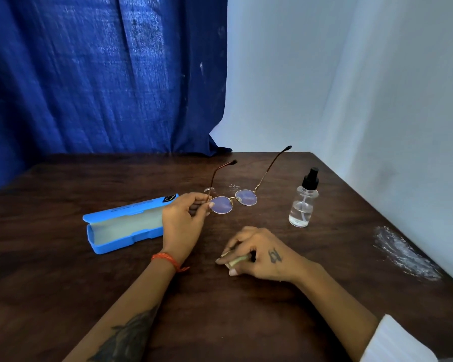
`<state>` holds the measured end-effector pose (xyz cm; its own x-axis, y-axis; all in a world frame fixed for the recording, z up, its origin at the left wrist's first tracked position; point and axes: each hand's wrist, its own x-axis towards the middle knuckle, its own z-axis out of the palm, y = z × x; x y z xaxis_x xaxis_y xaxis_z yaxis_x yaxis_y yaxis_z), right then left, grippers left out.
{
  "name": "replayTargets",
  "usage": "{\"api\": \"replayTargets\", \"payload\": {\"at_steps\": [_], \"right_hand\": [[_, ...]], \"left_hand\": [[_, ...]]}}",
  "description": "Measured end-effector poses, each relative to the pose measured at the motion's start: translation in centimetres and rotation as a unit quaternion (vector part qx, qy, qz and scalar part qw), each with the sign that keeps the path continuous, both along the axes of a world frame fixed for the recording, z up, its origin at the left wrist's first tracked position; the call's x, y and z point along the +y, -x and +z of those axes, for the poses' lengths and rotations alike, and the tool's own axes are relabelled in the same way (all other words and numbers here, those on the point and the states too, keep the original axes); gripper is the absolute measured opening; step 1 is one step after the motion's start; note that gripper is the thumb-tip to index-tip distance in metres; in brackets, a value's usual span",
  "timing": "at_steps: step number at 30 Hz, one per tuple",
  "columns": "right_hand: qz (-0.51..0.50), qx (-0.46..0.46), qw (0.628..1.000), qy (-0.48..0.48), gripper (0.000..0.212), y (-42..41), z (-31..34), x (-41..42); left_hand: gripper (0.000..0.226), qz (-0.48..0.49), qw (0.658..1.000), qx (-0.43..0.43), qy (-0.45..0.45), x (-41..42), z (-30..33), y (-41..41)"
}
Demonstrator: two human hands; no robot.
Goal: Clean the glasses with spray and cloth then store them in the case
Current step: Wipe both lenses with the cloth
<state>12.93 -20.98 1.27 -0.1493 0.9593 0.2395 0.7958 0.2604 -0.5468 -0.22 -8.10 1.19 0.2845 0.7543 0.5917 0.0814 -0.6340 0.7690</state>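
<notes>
Round gold-rimmed glasses [236, 201] with both temples unfolded are held above the middle of the dark wooden table [63, 283]. My left hand [185, 222] pinches them at the left hinge, lenses toward me. My right hand [256, 253] rests on the table nearer me, its fingers curled around a small pale green cloth [237, 261], of which only an edge shows. A clear spray bottle [303, 202] with a black nozzle stands upright to the right of the glasses. The blue glasses case [123, 226] lies open on the left, its grey lining bare.
A blue curtain [102, 74] hangs behind the table on the left and a white sheet [351, 87] covers the wall on the right. White smears [403, 252] mark the table near its right edge. Small wet droplets [233, 186] lie behind the glasses.
</notes>
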Motion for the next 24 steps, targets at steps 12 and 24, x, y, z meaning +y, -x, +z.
{"api": "replayTargets", "payload": {"at_steps": [12, 24], "right_hand": [[-0.298, 0.092, 0.893, -0.324, 0.019, 0.6, 1.8, 3.7], [-0.211, -0.076, 0.922, -0.315, 0.026, 1.1, 0.1, 4.1]], "left_hand": [[0.013, 0.003, 0.998, 0.022, -0.059, -0.4, 0.2, 0.1], [0.026, -0.046, 0.996, -0.036, 0.067, -1.0, 0.6, -0.3]]}}
